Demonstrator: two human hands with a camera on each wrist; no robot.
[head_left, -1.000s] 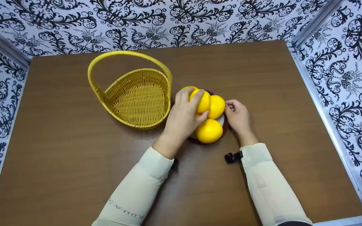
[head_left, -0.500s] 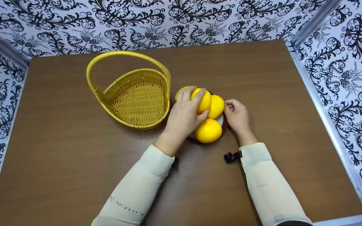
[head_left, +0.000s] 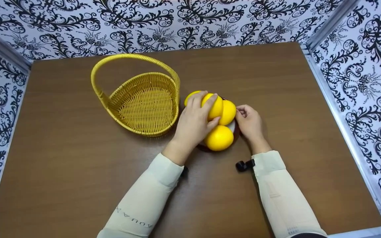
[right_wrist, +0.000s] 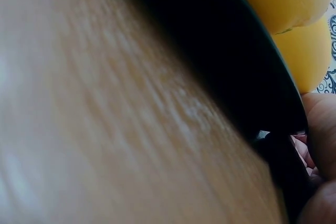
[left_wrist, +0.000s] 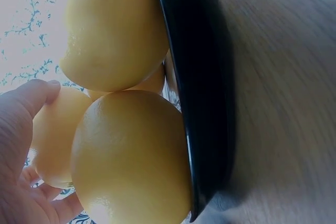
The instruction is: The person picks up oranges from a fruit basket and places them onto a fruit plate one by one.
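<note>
Several round yellow oranges are piled on a small plate (head_left: pixel 237 133) with a dark red-brown rim and a pale inside. My left hand (head_left: pixel 193 123) reaches over the pile, thumb and fingers around the topmost orange (head_left: pixel 214 106). One orange (head_left: pixel 219 138) lies at the near side, and another (head_left: pixel 229 112) at the right. A further orange (head_left: pixel 190 96) is partly covered by my left fingers. In the left wrist view, the gripped orange (left_wrist: pixel 59 135) sits against its neighbours above the plate's dark side (left_wrist: pixel 205 98). My right hand (head_left: pixel 250 124) pinches the plate's right edge, its fingers curled.
Left of the plate stands a yellow wicker basket (head_left: pixel 147 110) with a tall arched handle (head_left: pixel 134 56), nothing inside it. Both rest on a brown wooden table (head_left: pixel 88 172). Patterned black-and-white panels (head_left: pixel 184 24) enclose the table's back and sides.
Between the first and second frames, my left hand shifts slightly and more of the far-left orange shows. From then to now, almost nothing moves; my right hand stays at the plate's edge.
</note>
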